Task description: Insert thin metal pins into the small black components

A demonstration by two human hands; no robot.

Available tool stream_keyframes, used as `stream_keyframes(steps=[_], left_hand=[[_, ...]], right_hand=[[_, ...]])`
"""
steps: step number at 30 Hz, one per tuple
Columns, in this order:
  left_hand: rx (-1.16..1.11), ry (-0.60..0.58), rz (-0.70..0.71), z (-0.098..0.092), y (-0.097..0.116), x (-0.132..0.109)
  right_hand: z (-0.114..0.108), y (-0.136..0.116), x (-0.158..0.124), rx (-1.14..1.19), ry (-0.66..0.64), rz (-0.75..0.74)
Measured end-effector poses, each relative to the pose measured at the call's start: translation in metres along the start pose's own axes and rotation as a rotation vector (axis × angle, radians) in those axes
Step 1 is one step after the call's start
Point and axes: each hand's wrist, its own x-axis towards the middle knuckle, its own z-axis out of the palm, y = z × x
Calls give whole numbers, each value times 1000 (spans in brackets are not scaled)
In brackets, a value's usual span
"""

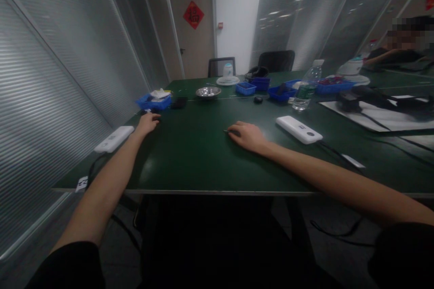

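My right hand [249, 136] rests low over the green table, its fingers curled round a small dark object [234, 132]. A thin pale tip sticks out of that object to the left; its kind is not clear. On the left, my left hand [148, 123] has its fingers loosely stretched and apart, with nothing visible in them. Just beyond it stands a blue tray [154, 103] with white tissue-like material, and a tiny white item [148, 110] shows at its near side. A flat black object [179, 102] lies right of the tray.
White power banks lie beside each arm, a left one [114, 139] and a right one [298, 129], both with black cables. Farther back are a metal bowl [208, 93], a black mouse [258, 99], a blue basket [246, 88] and a water bottle [304, 92]. A person sits far right.
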Motion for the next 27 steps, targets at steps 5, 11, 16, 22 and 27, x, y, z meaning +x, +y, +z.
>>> stream_keyframes(steps=[5, 11, 16, 22, 27], left_hand=[[-109, 18, -129, -6, 3, -3], [-183, 41, -221, -11, 2, -4], [-238, 33, -230, -8, -2, -4], [-272, 24, -262, -6, -3, -1], [-271, 30, -256, -6, -4, 0]], right_hand=[[-1, -1, 0, -7, -12, -1], [-4, -2, 0, 4, -23, -6], [-5, -3, 0, -5, -46, 13], [-5, -3, 0, 15, -37, 0], [-6, -2, 0, 11, -45, -3]])
